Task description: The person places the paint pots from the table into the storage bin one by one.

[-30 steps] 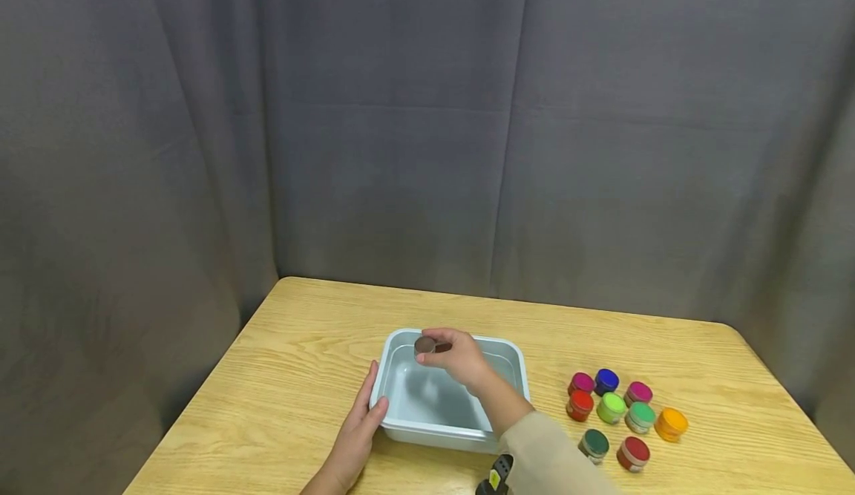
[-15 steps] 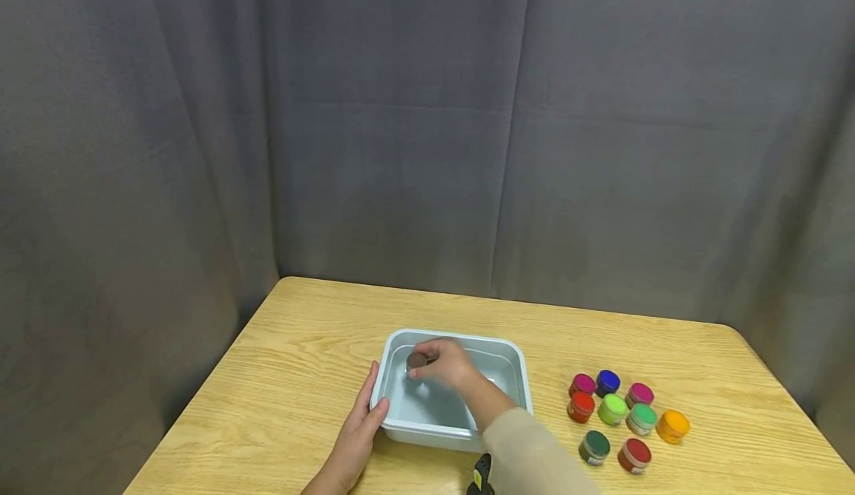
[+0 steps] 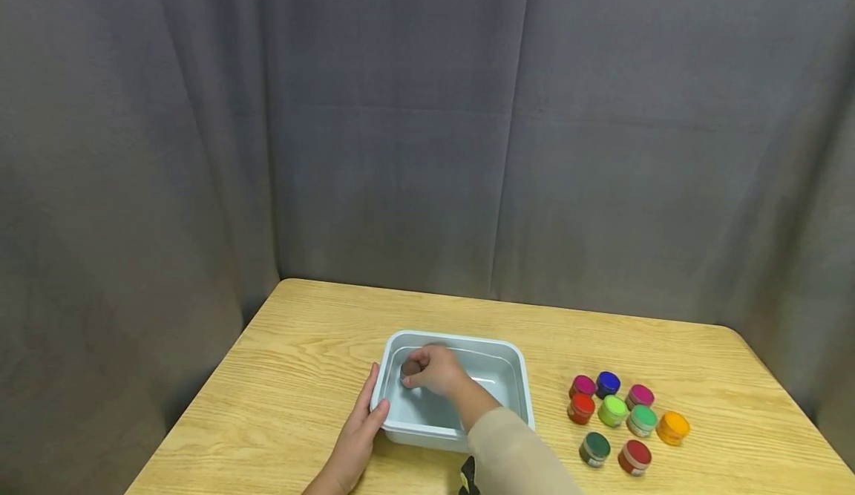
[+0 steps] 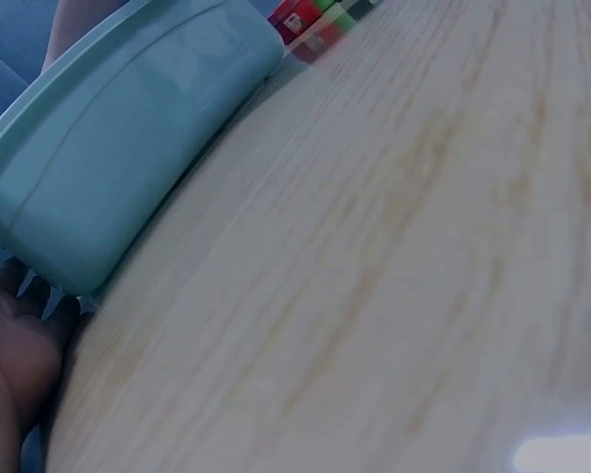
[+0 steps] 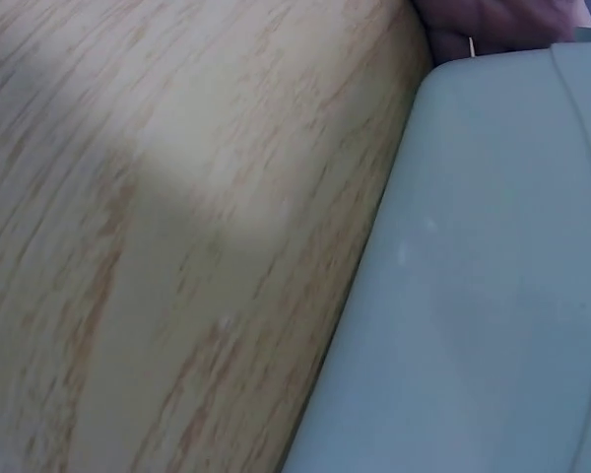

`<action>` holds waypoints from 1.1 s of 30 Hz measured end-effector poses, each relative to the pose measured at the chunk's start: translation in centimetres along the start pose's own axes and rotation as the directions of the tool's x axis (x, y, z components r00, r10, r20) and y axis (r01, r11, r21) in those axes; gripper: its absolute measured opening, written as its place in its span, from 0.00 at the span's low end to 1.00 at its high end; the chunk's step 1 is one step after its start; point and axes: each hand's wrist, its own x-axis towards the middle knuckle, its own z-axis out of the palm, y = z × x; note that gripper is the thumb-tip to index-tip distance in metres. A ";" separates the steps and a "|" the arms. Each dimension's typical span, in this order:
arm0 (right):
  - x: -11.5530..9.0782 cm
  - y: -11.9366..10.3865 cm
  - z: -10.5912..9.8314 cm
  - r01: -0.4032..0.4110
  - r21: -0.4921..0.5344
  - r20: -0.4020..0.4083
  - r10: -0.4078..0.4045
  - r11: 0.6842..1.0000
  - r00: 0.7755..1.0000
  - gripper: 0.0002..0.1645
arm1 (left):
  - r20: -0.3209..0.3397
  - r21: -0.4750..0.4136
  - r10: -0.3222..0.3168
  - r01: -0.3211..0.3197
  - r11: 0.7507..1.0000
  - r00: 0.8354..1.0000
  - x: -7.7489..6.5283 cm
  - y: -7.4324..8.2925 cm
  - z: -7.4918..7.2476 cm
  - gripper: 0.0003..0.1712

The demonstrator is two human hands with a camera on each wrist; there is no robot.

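A pale blue-grey rectangular plastic tub [image 3: 521, 376] sits on the wooden table. Inside its left part, low down, my right hand [image 3: 437, 370] pinches a small round jar with a brown lid [image 3: 410, 369] between thumb and fingers. My left hand [image 3: 357, 432] holds the tub's near left corner, thumb by the rim and fingers along the outer left side. In the left wrist view, fingers of the left hand [image 4: 25, 335] show at the tub's lower corner [image 4: 89, 246]. The right wrist view shows the tub's outer wall [image 5: 473, 266], while the jar is out of sight there.
To the right of the tub, several small paint jars stand in a loose cluster, among them a red one [image 3: 581, 409], a blue one [image 3: 608, 384], a light green one [image 3: 612, 410] and an orange one [image 3: 672, 428]. Grey curtains [image 3: 401, 146] hang around the table [image 3: 320, 332].
My right hand has moved left and down into the tub with the brown-lidded jar. The left hand stays at the tub's corner.
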 end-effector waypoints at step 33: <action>-3.1 0.5 -5.8 0.015 0.138 -0.096 -0.001 0.990 0.995 0.26 | -0.055 0.079 0.000 0.004 0.997 0.998 -0.2 0.2 0.2 0.35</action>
